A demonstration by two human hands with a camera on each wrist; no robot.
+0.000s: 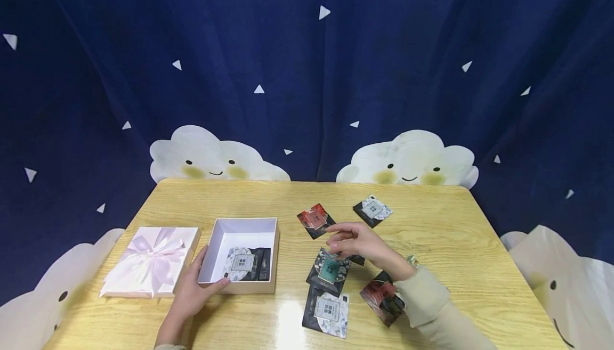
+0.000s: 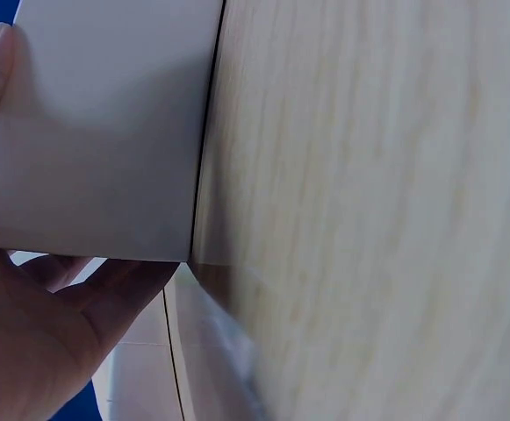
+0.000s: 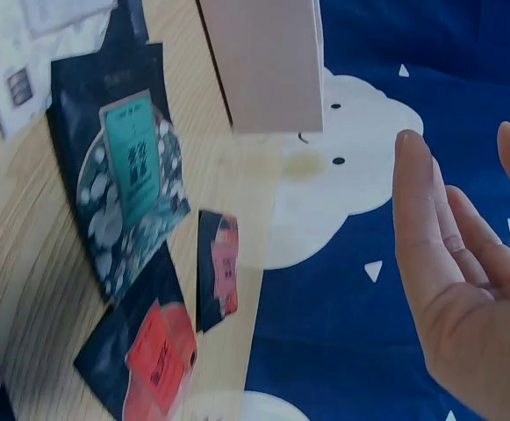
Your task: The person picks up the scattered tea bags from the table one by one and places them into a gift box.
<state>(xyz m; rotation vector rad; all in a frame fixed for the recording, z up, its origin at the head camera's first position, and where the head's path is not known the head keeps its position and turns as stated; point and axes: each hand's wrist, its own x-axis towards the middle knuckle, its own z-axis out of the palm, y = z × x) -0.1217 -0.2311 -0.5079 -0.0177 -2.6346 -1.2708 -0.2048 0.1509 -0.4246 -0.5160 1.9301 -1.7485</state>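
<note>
The open box (image 1: 244, 287) sits on the table (image 1: 455, 233) — left hand (image 1: 193, 292) gripping its near-left corner, right hand (image 1: 361, 242) empty and loosely spread near the teal-labelled packet (image 1: 329, 271) right of it — with the bow-topped lid (image 1: 152, 258) to its left.

No wording can be read: the teal label (image 3: 132, 158) on the dark packet (image 3: 94, 110) is too blurred.

lid (image 1: 152, 259) left of box (image 1: 249, 287); packets (image 1: 243, 263) inside; loose packets (image 1: 328, 271) right
</note>
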